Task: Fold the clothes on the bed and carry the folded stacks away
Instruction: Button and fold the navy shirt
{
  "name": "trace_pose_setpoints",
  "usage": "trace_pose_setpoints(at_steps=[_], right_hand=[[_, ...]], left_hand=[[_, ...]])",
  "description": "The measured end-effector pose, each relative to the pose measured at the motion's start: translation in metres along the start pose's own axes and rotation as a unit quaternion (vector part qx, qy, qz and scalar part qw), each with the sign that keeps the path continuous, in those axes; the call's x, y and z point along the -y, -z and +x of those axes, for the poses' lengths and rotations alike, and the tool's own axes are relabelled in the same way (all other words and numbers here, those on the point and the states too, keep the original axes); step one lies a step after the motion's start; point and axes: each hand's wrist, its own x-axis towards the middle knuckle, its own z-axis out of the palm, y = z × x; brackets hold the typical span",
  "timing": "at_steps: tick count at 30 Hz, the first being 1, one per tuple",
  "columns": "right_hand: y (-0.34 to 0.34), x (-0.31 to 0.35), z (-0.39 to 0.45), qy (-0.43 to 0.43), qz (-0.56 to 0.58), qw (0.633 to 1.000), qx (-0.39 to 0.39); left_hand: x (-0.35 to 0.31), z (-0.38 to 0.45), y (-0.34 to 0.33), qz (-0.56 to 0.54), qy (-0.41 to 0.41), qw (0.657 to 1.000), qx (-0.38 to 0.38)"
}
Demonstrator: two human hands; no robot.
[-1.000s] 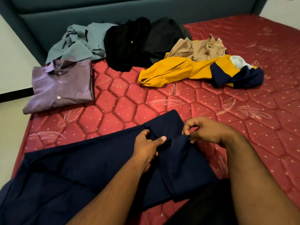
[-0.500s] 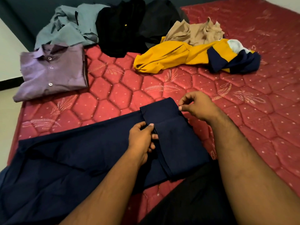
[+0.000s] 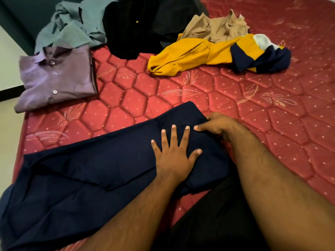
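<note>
On the bed (image 3: 272, 109), the purple shirt (image 3: 54, 78) lies folded at far left, with a grey one (image 3: 72, 28) crumpled behind it. The navy trousers (image 3: 90, 169) stretch across in front of me. My left hand (image 3: 174, 156) lies flat on them, fingers spread, pressing down the folded end. My right hand (image 3: 215, 125) rests at that end's right edge, fingers curled onto the cloth; whether it pinches the cloth or only touches it I cannot tell.

Risk: if I lift my left palm too soon, the turned-over end may spring open; dragging it could bunch the loose leg at left, which already shows creases.

Further right lie the black pile (image 3: 141, 26), tan garment (image 3: 217, 28) and yellow top (image 3: 199, 53), unfolded. The trousers' left end runs out of view, and the black pile is too dark to tell what it holds.
</note>
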Motion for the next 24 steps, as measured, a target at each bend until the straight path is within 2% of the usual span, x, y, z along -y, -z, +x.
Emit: trace_pose_setpoints(at_steps=[3, 5, 7, 10, 11, 12, 14, 15, 16, 18, 19, 20, 22, 24], right_hand=[[0.002, -0.001, 0.016, 0.032, -0.02, 0.987, -0.159], [0.014, 0.0, 0.016, 0.057, -0.055, 0.971, -0.226], [0.032, -0.005, 0.01, 0.046, -0.067, 0.974, -0.211], [0.043, -0.022, 0.002, -0.029, -0.058, 0.994, -0.084], [0.041, -0.026, 0.001, -0.035, -0.056, 0.996, -0.066], [0.039, -0.026, -0.002, -0.026, -0.052, 0.996, -0.073], [0.034, -0.018, -0.009, 0.001, -0.036, 0.994, -0.101], [0.03, -0.011, -0.016, 0.015, -0.037, 0.994, -0.101], [0.025, -0.005, -0.025, 0.024, -0.039, 0.995, -0.088], [0.009, 0.007, -0.049, 0.038, -0.057, 0.996, -0.064], [-0.002, 0.01, -0.061, 0.053, -0.066, 0.994, -0.063], [-0.017, 0.016, -0.077, 0.077, -0.079, 0.991, -0.075], [-0.054, 0.03, -0.104, 0.138, -0.106, 0.98, -0.101], [-0.098, 0.043, -0.12, 0.186, -0.13, 0.967, -0.113]], left_hand=[[-0.012, 0.016, 0.0, -0.01, -0.005, 1.0, -0.001], [-0.023, 0.03, 0.002, -0.012, -0.008, 1.0, 0.014], [-0.031, 0.037, 0.003, -0.011, -0.001, 0.999, 0.032], [-0.03, 0.038, 0.004, -0.021, 0.004, 0.999, 0.049], [-0.029, 0.037, 0.007, -0.039, 0.003, 0.998, 0.048], [-0.027, 0.036, 0.015, -0.069, -0.001, 0.997, 0.034], [-0.023, 0.034, 0.035, -0.157, -0.003, 0.986, -0.05], [-0.021, 0.031, 0.048, -0.225, 0.009, 0.97, -0.088], [-0.018, 0.029, 0.061, -0.321, 0.027, 0.942, -0.094], [-0.01, 0.022, 0.084, -0.545, 0.089, 0.833, -0.001], [-0.006, 0.018, 0.093, -0.612, 0.126, 0.779, 0.059], [0.003, 0.015, 0.1, -0.639, 0.145, 0.749, 0.098], [0.016, 0.007, 0.107, -0.651, 0.166, 0.731, 0.117], [0.033, -0.001, 0.106, -0.666, 0.174, 0.722, 0.066]])
